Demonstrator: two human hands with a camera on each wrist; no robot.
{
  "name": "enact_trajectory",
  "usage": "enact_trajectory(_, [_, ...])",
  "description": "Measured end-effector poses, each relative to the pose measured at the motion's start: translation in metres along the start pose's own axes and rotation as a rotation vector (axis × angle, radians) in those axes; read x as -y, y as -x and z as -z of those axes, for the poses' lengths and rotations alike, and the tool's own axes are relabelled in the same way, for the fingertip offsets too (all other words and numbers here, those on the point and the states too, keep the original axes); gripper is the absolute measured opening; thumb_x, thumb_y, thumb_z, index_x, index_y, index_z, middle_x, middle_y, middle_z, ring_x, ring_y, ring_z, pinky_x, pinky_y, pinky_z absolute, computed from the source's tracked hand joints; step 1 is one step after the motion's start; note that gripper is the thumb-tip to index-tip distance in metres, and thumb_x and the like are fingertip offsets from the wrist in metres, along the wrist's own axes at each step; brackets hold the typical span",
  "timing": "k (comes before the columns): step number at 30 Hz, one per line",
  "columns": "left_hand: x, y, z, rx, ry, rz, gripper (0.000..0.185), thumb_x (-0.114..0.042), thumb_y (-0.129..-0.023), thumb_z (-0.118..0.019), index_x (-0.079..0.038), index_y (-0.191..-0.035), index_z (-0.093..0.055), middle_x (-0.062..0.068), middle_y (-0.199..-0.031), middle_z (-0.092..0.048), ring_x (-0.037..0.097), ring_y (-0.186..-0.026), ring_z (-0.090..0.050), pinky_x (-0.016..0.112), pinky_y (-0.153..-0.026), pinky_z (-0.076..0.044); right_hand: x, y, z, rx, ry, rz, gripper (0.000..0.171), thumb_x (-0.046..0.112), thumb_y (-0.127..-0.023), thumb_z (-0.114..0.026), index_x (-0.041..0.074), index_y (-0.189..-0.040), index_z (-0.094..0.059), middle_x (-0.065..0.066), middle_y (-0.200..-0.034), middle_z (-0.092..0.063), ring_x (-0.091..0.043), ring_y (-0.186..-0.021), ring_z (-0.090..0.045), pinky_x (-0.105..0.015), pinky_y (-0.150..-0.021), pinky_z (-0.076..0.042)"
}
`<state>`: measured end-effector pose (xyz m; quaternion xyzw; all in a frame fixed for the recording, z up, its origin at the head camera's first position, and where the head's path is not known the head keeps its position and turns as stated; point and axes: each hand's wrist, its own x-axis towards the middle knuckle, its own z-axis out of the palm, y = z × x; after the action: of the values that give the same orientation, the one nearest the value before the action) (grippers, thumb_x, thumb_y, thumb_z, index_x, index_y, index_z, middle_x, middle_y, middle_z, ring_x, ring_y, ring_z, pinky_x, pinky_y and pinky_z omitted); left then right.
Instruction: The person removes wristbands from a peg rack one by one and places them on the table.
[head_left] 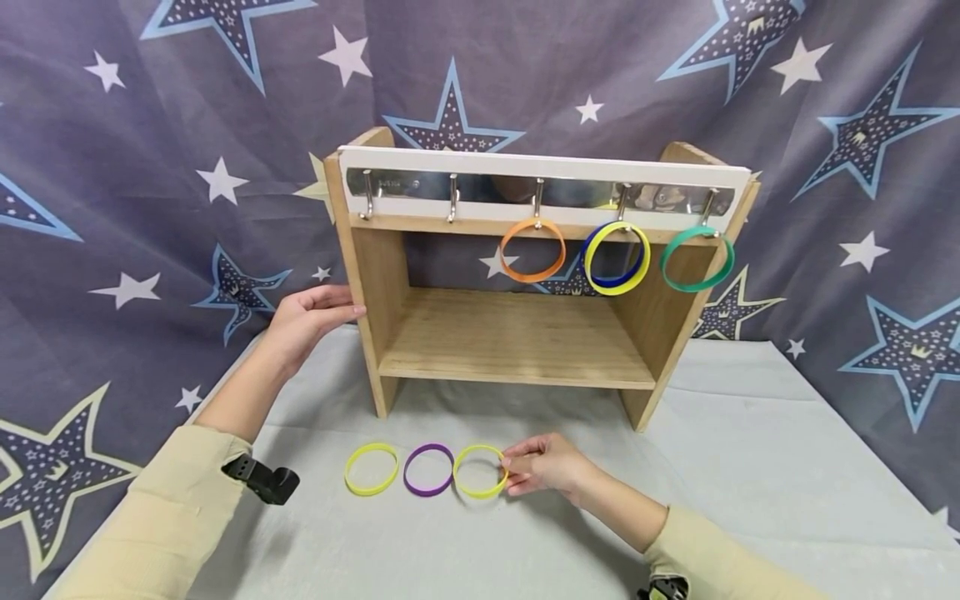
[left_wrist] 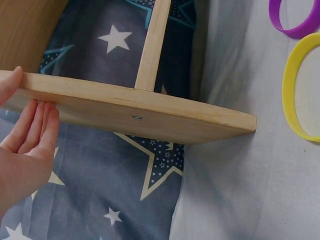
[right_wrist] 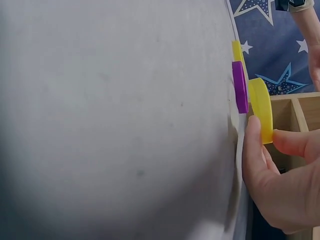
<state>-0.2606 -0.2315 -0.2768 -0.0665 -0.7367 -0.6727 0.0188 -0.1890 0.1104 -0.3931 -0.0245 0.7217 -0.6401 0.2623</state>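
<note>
My right hand (head_left: 551,468) pinches the right edge of a yellow wristband (head_left: 480,493) between thumb and fingers; the right wrist view shows that grip on the yellow wristband (right_wrist: 266,115). Left of it lie a purple wristband (head_left: 429,492) and another yellow wristband (head_left: 372,491), on the grey cloth. My left hand (head_left: 311,325) touches the left side panel of a wooden shelf (head_left: 517,379). In the left wrist view its fingers (left_wrist: 37,125) extend fairly straight against the panel's outer face, the thumb at the front edge.
A white hook rail (head_left: 540,162) runs across the shelf's top. An orange wristband (head_left: 513,272), a blue wristband (head_left: 587,265) with a yellow wristband (head_left: 617,290), and a green wristband (head_left: 697,287) hang from its three right hooks. A star-patterned curtain (head_left: 187,192) stands behind.
</note>
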Motion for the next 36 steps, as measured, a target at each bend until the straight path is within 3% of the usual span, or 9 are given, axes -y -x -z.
enact_trajectory(11, [-0.002,0.001,-0.002,0.005,-0.009,0.005,0.028,-0.013,-0.088,-0.069,-0.009,-0.113,-0.057,-0.019,-0.091,-0.067,-0.006,-0.091,-0.063,0.006,-0.085,-0.049,-0.001,0.0,0.003,-0.029,0.089,0.01,0.024,0.002,-0.09,-0.062,-0.015,-0.108,-0.062,-0.008,-0.076,-0.07,-0.012,-0.065,-0.068,-0.033,-0.07,-0.062])
enact_trajectory(16, [-0.002,0.001,-0.002,0.003,-0.009,0.008,0.029,-0.014,-0.088,-0.07,-0.008,-0.113,-0.057,-0.019,-0.091,-0.067,-0.006,-0.091,-0.063,0.006,-0.085,-0.049,0.003,0.003,0.008,-0.056,0.177,0.038,0.025,0.005,-0.089,-0.065,-0.013,-0.106,-0.064,-0.015,-0.084,-0.073,-0.016,-0.071,-0.071,-0.035,-0.07,-0.062])
enact_trajectory(24, [-0.002,0.004,-0.001,0.003,-0.035,0.03,0.039,-0.018,-0.088,-0.07,-0.004,-0.121,-0.054,-0.021,-0.092,-0.067,-0.007,-0.092,-0.063,0.006,-0.086,-0.048,0.009,0.011,0.017,-0.007,0.211,0.08,0.032,0.009,-0.091,-0.064,-0.016,-0.111,-0.061,-0.025,-0.097,-0.072,-0.018,-0.078,-0.072,-0.035,-0.076,-0.062])
enact_trajectory(36, [-0.001,0.002,0.0,0.006,-0.05,0.015,0.045,-0.019,-0.088,-0.071,-0.001,-0.124,-0.053,-0.021,-0.092,-0.067,-0.006,-0.093,-0.063,0.006,-0.086,-0.048,0.027,0.017,0.031,-0.024,0.264,0.166,0.038,0.018,-0.092,-0.064,-0.012,-0.116,-0.061,-0.023,-0.106,-0.071,-0.021,-0.094,-0.071,-0.036,-0.087,-0.059])
